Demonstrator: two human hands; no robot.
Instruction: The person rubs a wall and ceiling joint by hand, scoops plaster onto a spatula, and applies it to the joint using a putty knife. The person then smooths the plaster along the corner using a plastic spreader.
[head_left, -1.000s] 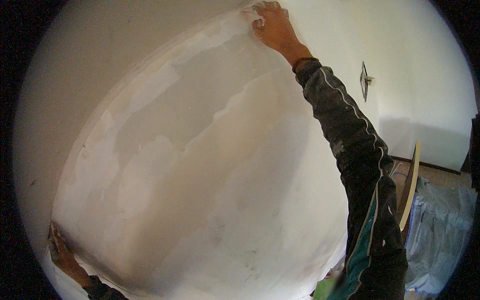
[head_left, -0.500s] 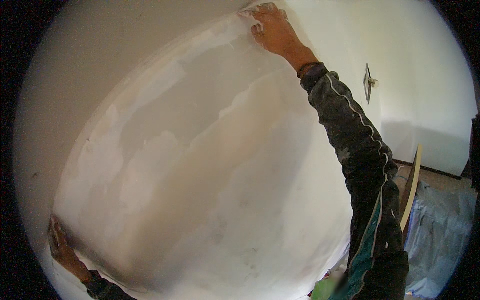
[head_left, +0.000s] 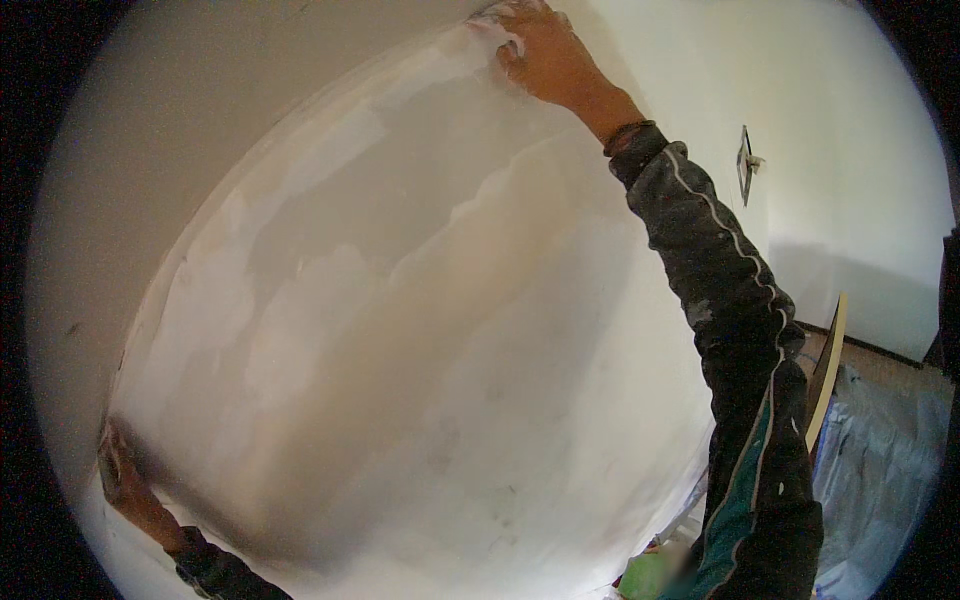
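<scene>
A wall (head_left: 400, 330) with uneven white and beige patches of filler fills the middle of the view. My right hand (head_left: 548, 55), dusted white, presses against its upper corner, where it meets the greyish ceiling (head_left: 200, 110). The right fingers are bent and drawn together; whatever lies under them is hidden, with only a whitish bit showing by the thumb. Far to the lower left, my left hand (head_left: 135, 490) rests against the edge between wall and ceiling. Its fingers look stretched out along that edge, small and dim, and nothing shows in them.
On the right stands a white wall with a square fitting (head_left: 745, 165). Below it, a pale-edged board (head_left: 828, 370) leans beside bluish plastic sheeting (head_left: 880, 480) on the floor. Something green (head_left: 645, 575) shows low down by my right sleeve.
My right hand sits slightly further up and left along the corner. The right forearm and the room have shifted a little rightward in view. The left hand stays at its edge.
</scene>
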